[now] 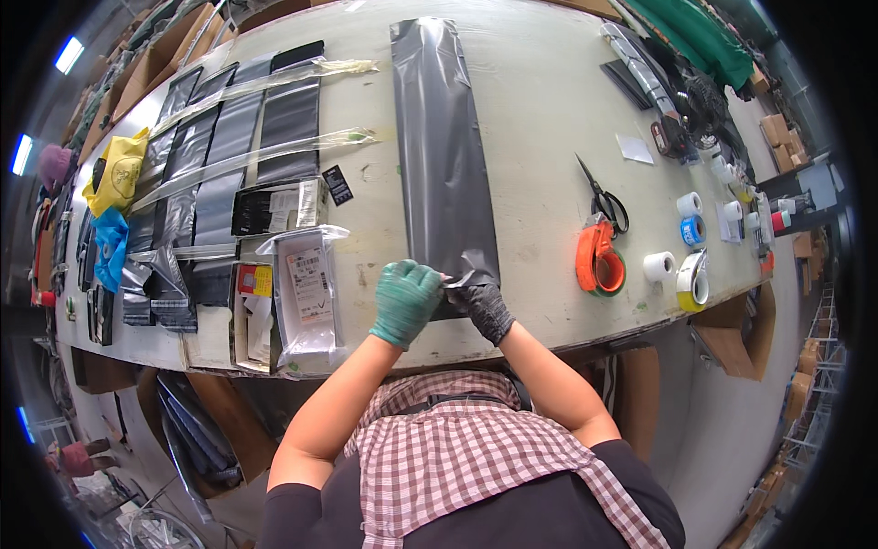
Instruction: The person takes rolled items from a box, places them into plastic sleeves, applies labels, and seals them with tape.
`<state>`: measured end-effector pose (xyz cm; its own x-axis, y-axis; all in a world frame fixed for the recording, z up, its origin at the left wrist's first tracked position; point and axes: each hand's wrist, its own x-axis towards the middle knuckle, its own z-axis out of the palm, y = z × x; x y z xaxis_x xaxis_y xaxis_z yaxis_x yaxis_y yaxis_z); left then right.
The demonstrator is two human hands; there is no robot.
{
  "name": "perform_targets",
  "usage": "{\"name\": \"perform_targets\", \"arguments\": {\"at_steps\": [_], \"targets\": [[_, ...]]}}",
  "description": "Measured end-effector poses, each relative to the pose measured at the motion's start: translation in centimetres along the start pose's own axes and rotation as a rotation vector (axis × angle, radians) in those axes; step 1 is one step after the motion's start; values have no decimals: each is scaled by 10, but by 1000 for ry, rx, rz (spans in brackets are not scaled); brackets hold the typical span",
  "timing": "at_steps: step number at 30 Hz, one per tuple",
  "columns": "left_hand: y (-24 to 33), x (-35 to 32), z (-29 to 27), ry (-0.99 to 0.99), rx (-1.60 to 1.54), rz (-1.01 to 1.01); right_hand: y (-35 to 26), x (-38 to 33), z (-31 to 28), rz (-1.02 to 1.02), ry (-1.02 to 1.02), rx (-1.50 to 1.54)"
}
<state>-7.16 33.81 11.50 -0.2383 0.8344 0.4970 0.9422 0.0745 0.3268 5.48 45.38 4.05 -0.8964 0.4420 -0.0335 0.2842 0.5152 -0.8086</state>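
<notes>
A long, glossy dark grey plastic bag (445,146) lies lengthwise in front of me, reaching from the table's near edge to its far side. At its near end my left hand (406,302), in a green glove, has its fingers curled closed on the bag's edge. My right hand (483,309), in a dark grey glove, pinches a crumpled flap of the same plastic, which sticks up above the fingers. Both hands are close together. What lies inside the bag, if anything, is hidden.
Scissors (604,197), an orange tape dispenser (599,259) and several tape rolls (658,266) stand to the right. At left are open boxes (306,291), dark flat packages (233,137) under clear strips, and a yellow bag (121,171). A cardboard box (741,334) sits below the table edge.
</notes>
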Motion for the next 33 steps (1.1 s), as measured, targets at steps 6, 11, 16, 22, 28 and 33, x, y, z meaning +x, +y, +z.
{"name": "perform_targets", "arguments": {"at_steps": [6, 11, 16, 22, 28, 33], "targets": [[35, -29, 19, -48, -193, 35, -25, -54, -42, 97, 699, -128], [49, -12, 65, -176, -461, -334, 34, -50, -61, 708, -219, 826], [55, -18, 82, -163, -363, -196, 40, -54, -57, 869, -232, 1311], [62, -28, 54, -161, -144, -7, 41, -53, -47, 895, -220, 1212], [17, -316, -87, -1495, 164, -738, 51, -49, -95, 196, -117, 143], [17, -128, -111, -1551, -195, -326, 28, -2, -120, -577, 28, -777]]}}
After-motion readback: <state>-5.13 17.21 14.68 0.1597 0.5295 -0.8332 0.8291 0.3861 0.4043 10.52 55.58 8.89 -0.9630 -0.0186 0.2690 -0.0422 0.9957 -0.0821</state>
